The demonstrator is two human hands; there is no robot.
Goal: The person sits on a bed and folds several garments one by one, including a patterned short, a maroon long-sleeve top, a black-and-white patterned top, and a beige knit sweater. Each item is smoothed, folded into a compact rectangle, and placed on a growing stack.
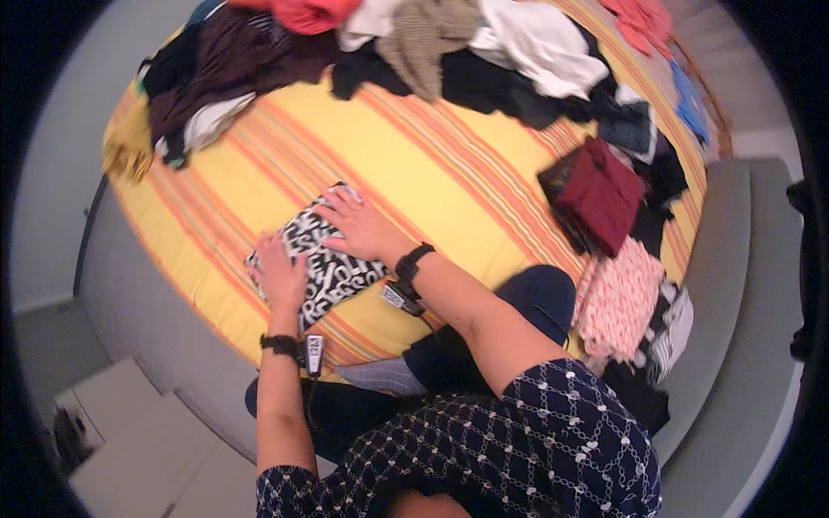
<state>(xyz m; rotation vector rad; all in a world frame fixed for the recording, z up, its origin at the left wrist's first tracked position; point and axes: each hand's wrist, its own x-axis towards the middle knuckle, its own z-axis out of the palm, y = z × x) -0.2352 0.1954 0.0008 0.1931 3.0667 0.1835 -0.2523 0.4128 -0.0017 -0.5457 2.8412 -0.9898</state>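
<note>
A folded black-and-white cloth garment (337,278), printed all over with large lettering, lies flat on the striped yellow-and-orange bedspread (440,213) before my crossed legs. My left hand (282,275) rests palm down along its left edge, fingers apart. Across its upper right part, my right hand (363,226) is spread flat with the fingers fanned out. Both palms hide parts of the cloth, and neither hand grips it. Each wrist wears a black strap with a small device beside it.
Unfolded clothes, among them a dark brown garment (239,58) and a white one (541,48), heap along the bed's far side. On the right, a folded maroon garment (602,194) tops a pile, beside folded pink patterned cloth (622,304). A grey padded headboard (719,278) borders the right.
</note>
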